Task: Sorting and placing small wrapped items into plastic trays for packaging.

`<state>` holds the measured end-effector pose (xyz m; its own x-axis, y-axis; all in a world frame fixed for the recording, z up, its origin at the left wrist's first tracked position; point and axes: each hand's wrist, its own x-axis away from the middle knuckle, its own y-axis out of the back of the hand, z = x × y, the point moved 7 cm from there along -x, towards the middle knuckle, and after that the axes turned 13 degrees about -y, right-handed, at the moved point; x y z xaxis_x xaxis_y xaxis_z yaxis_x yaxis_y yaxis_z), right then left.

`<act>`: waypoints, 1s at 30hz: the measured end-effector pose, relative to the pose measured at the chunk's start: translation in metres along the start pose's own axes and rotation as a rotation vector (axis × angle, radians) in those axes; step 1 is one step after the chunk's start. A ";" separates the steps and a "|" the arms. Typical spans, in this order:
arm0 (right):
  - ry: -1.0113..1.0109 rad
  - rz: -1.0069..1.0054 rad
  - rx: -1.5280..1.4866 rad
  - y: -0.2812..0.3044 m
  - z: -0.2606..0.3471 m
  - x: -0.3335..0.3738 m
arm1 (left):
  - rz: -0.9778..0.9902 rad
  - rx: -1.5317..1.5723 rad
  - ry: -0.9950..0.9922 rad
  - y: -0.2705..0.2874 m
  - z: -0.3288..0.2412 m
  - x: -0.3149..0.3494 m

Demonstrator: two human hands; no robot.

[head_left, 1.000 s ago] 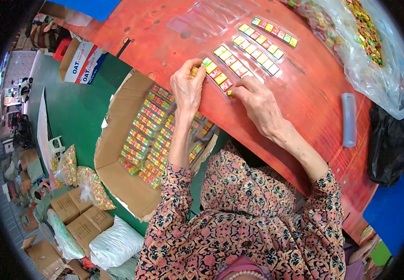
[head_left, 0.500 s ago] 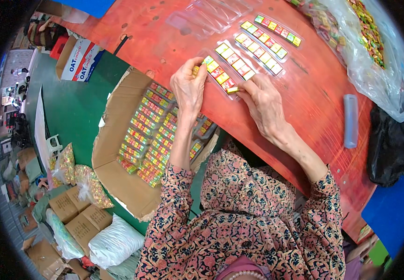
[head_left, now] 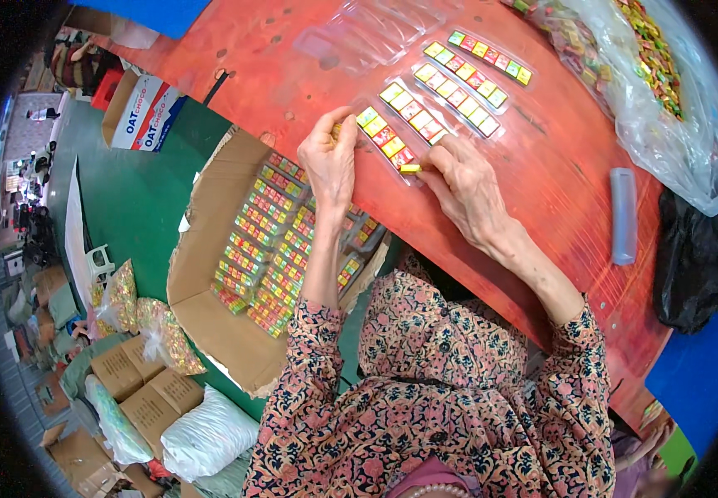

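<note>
While both hands work at the near edge of the red bench [head_left: 542, 166], the left hand [head_left: 332, 162] is curled, its fingertips pinching a small yellow piece at the left end of a clear plastic strip tray [head_left: 388, 137]. The right hand [head_left: 467, 187] rests just beside it, thumb and forefinger closed on a yellow block [head_left: 410, 168] at the tray's near end. That tray lies slantwise on the bench between the two hands, filled with a row of small square candies in yellow, green and red.

Beyond it, two more filled strip trays [head_left: 452, 87] lie parallel, one just behind the other, with the same coloured squares. Further back are empty clear trays [head_left: 376, 29], stacked loosely. To the right, a large clear plastic bag [head_left: 666, 91] holds many loose coloured candies, and a pale blue tube-shaped piece [head_left: 623, 216] lies on the bench near a black bag [head_left: 699, 266].

Below the bench edge, on the person's left, an open brown cardboard carton [head_left: 210, 249] stands on the green floor, packed with rows of filled trays. Behind it sits a white box with red and blue lettering [head_left: 145, 112]. Lower left are closed brown cartons [head_left: 139, 386], a white sack [head_left: 210, 436] and clear bags of wrapped sweets [head_left: 147, 328].
</note>
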<state>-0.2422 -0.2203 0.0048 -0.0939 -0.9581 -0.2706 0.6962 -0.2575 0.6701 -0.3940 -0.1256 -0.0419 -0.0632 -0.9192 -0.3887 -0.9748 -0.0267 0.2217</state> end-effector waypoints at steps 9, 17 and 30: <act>0.029 0.002 -0.051 0.004 -0.006 0.002 | -0.044 0.580 0.348 0.009 0.003 0.014; -0.400 0.017 -0.520 0.019 -0.008 -0.002 | 0.081 1.174 0.637 -0.018 -0.043 0.046; -0.076 -0.226 0.050 0.106 -0.013 -0.017 | -0.047 1.149 0.815 -0.026 -0.038 0.087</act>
<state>-0.1579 -0.2299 0.0715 -0.2980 -0.8814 -0.3666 0.6156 -0.4710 0.6319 -0.3661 -0.2199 -0.0473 -0.2719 -0.9033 0.3319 -0.6264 -0.0957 -0.7736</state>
